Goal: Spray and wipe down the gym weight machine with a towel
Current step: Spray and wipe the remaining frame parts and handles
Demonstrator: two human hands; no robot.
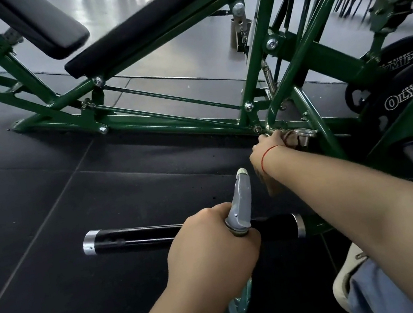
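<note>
As the left hand grips the spray bottle, nozzle forward, the right hand clutches the towel against the machine base; open floor left

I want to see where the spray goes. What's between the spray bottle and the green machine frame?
Head view: just past the spray bottle lies a black bar, then bare floor mat up to the green frame.

bottle left, towel right — machine behind
</note>
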